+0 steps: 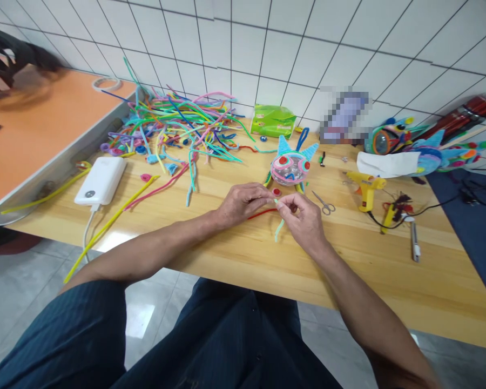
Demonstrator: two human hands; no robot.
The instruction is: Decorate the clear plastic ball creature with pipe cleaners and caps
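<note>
Pale green pipe cleaner [279,231] is pinched between thumb and fingers of the right hand [303,219], over the worktop [227,259], its tail pointing toward the near edge. Fingertips of the left hand [245,204] meet its upper end; whether they grip it cannot be told. Just beyond stands a blue-eared figure [290,165]; scissors [326,207] and a yellow glue gun [365,189] lie rightward, multicoloured pipe cleaners [178,124] leftward.
</note>
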